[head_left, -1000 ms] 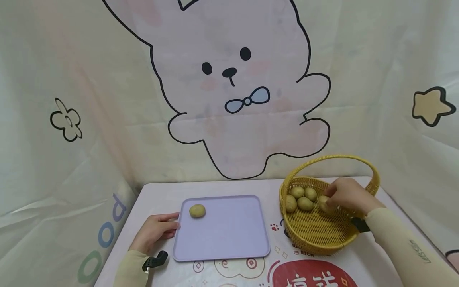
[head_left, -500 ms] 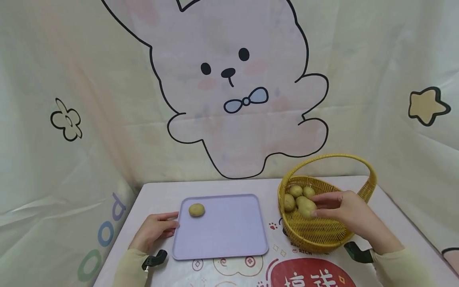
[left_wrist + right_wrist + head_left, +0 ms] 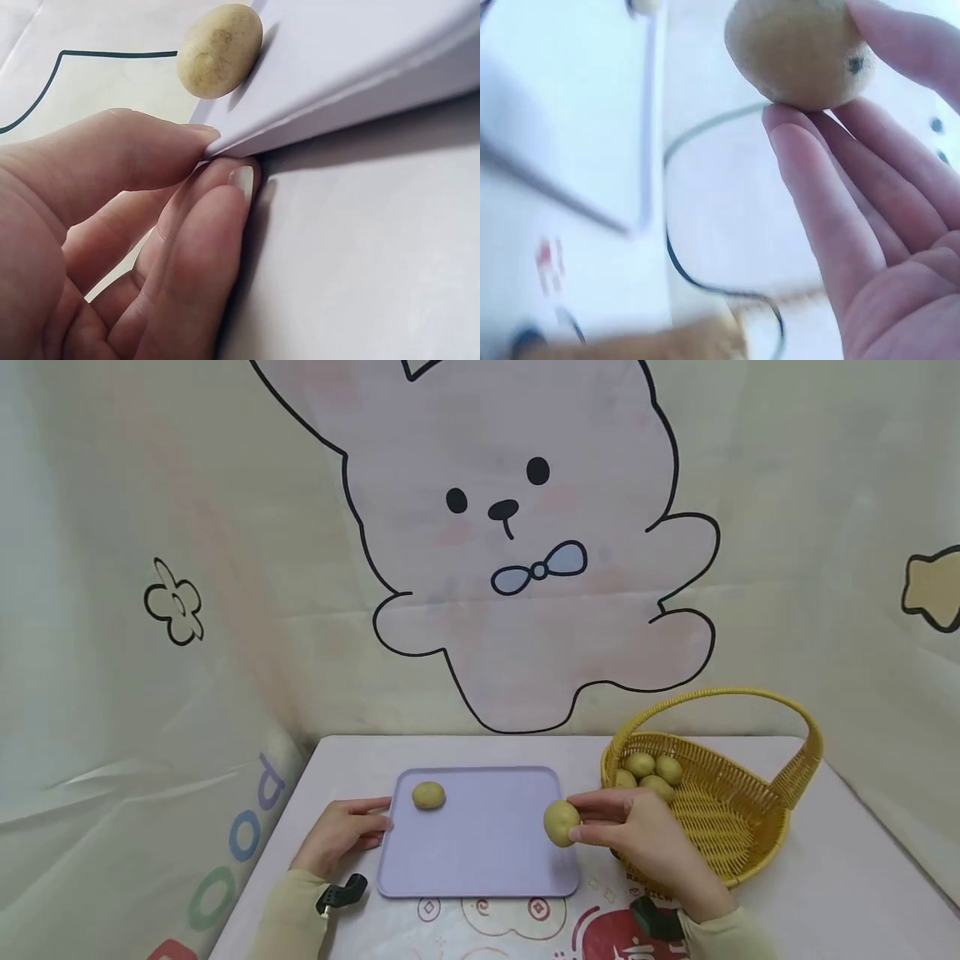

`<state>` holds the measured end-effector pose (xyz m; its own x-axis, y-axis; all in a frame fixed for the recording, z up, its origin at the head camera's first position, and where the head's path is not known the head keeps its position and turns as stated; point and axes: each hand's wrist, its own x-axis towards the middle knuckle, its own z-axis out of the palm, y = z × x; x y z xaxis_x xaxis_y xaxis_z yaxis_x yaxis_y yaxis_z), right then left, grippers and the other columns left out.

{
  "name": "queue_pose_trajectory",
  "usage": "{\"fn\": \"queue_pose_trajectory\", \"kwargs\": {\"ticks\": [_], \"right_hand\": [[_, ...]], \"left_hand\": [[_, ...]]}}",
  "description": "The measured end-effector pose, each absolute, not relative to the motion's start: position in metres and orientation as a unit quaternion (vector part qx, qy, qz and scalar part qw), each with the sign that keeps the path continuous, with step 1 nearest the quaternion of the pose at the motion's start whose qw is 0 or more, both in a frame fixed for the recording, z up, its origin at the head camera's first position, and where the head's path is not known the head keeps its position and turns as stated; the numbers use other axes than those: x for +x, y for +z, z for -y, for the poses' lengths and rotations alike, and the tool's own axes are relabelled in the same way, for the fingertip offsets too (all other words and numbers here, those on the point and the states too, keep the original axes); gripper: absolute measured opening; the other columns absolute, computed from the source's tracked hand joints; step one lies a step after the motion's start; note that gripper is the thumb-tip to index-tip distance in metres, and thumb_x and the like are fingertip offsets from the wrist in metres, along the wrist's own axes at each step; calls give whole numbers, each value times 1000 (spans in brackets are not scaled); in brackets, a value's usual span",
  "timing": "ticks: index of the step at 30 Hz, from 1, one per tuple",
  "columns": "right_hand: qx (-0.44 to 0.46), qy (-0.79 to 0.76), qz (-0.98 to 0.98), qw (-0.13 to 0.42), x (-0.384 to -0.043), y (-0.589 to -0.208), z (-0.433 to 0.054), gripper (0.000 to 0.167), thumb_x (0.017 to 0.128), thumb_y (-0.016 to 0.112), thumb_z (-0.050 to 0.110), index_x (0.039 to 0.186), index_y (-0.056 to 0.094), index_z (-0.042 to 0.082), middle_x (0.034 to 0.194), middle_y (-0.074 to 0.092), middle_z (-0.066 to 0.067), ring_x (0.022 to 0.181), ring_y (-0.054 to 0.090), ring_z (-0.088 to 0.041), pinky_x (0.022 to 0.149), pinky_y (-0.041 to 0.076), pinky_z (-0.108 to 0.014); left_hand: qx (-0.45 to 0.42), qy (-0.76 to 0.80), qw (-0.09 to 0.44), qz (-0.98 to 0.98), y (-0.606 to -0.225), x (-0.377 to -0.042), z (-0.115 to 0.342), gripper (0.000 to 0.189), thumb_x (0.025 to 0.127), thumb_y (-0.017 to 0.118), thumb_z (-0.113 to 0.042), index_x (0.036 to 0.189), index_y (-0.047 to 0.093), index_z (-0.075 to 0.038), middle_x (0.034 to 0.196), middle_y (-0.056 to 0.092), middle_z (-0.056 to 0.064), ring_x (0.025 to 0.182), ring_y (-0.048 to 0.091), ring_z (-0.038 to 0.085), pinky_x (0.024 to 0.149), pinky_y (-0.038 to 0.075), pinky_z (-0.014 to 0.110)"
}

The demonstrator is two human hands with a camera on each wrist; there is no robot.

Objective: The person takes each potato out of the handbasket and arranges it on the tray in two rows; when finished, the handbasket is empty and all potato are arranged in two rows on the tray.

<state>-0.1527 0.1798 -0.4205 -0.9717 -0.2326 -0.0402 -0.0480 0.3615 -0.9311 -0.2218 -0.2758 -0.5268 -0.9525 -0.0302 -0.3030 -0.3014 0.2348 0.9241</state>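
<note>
Fingers [image 3: 817, 202] grasp a potato [image 3: 562, 823], now clear of the basket [image 3: 720, 835]

The right hand [image 3: 651, 842] pinches it between thumb and fingertips. Half a second ago it was over the basket; now, in the head view, it overlaps the right edge of the lilac tray [image 3: 480, 856]. The left hand [image 3: 337, 835] still pinches the tray's left edge, another potato [image 3: 428, 795] lying near the far left corner.

1. A white table [image 3: 855, 860], its near part printed with line drawings [image 3: 539, 908] and a red patch [image 3: 609, 933].
2. On it lies a pale purple tray [image 3: 480, 839] with a low rim.
3. Right of the tray, a yellow woven basket [image 3: 723, 777] stands on the table.
</note>
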Motion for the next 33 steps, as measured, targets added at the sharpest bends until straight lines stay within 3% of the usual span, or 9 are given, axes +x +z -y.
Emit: {"fn": "queue_pose_trajectory", "kwargs": {"ticks": [7,16,33], "right_hand": [[-91,-594,-792,105,-193,-451,-125,50,87,93,25,130,78,5,124,80,-12,113,79,-20,96,63,-27],[-54,-577,-811,75,-237,-482,-66,40,81,97,27,117,85,14,112,84,-5,112,78,-19,102,60,-37],[-51,-601,-793,86,-260,-505,-45,36,83,94,19,117,84,8,111,84,-10,106,79,-16,90,58,-24]], "left_hand": [[-99,614,108,-775,-528,-224,275,51,86,87,-7,135,75,-2,90,77,3,72,69,8,65,61,21],[-97,621,103,-771,-527,-220,276,51,86,86,-7,135,75,-1,85,76,1,71,69,7,64,60,21],[-108,618,107,-772,-525,-222,275,50,84,88,-8,133,77,-4,86,77,2,71,69,8,66,61,21]]}}
